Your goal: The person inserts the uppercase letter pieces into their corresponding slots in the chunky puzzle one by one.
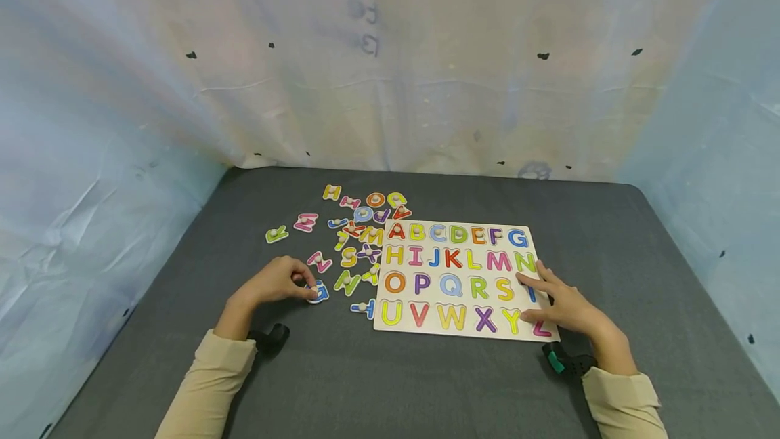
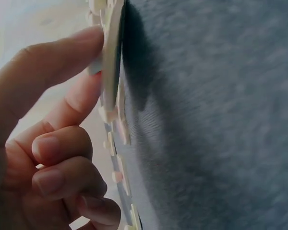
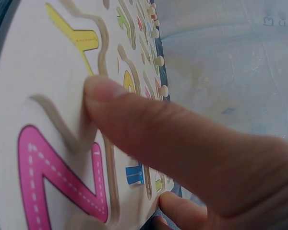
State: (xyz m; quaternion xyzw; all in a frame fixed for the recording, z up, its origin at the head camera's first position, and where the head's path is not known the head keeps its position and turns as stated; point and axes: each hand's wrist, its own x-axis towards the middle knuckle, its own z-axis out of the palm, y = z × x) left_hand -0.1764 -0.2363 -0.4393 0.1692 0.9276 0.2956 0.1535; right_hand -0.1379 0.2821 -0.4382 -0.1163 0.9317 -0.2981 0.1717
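Note:
My left hand [image 1: 274, 282] pinches a blue letter piece [image 1: 317, 292] between thumb and finger, left of the board; its letter is partly covered. In the left wrist view the piece [image 2: 113, 62] is edge-on, its near end raised off the cloth, and the other fingers curl inward. A white wooden alphabet board [image 1: 408, 297] lies to the right. My right hand [image 1: 569, 307] rests on its right edge, fingers spread, over part of the T and Z slots. Seen from the right wrist, the thumb [image 3: 149, 120] touches the board between the yellow Y and pink Z recesses.
Knobbed letter pieces lie scattered left of the board, among them a pink N [image 1: 319, 262], a green N [image 1: 347, 282], a blue T [image 1: 363, 308] and a green R [image 1: 277, 234]. Knobbed pieces A [image 1: 396, 231] through F sit in the top row. Sheeting hangs behind the grey-covered table [image 1: 390, 391].

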